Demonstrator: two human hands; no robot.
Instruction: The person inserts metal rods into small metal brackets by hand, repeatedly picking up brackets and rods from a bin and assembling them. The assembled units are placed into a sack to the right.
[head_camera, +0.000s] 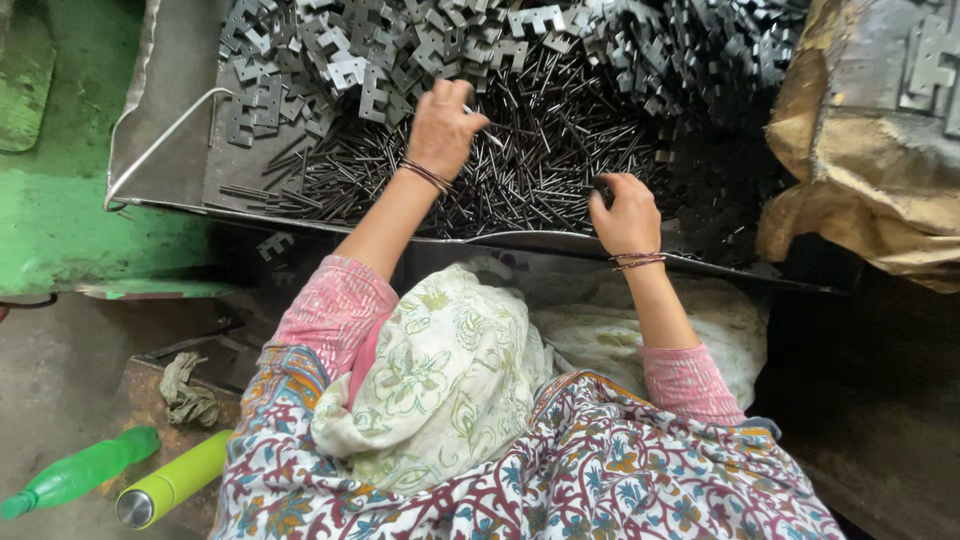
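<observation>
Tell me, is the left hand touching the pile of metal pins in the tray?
Touching. The head view shows the left hand pinching one thin pin, fingers down among the pile of metal pins.

We look down on our left hand (443, 128) pinching a thin metal pin (487, 133) above a heap of dark pins (520, 165) in a metal tray (170, 120), stamped metal brackets (350, 60) piled beyond. Our right hand (625, 212) is curled closed on the heap. Two green bottles (120, 480) lie on the floor.
</observation>
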